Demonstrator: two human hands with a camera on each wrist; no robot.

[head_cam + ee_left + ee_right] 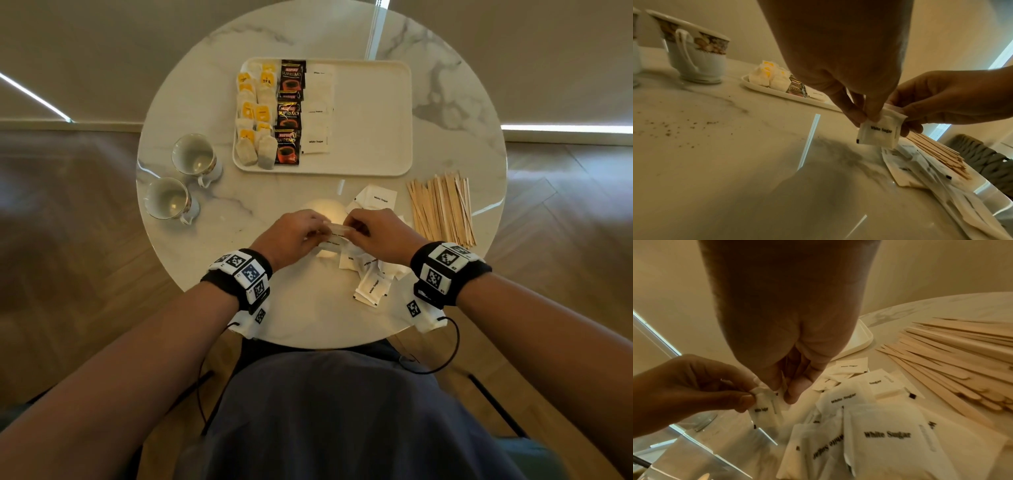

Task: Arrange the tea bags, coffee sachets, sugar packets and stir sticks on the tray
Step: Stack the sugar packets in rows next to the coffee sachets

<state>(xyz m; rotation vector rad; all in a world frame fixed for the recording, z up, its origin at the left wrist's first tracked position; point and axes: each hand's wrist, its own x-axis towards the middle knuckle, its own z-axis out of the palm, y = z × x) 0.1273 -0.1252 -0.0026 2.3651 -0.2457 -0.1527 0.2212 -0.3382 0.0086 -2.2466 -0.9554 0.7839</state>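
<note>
Both hands hold one white sugar packet upright above the table, near its front middle. My left hand pinches its left top corner; my right hand pinches the right side. More loose sugar packets lie scattered under and beside my right hand. A fan of wooden stir sticks lies to the right. The white tray holds rows of tea bags, coffee sachets and sugar packets on its left half.
Two empty patterned cups stand at the table's left. The round marble table ends close to my body. The tray's right half is bare. Fine brown crumbs dot the marble near the cups.
</note>
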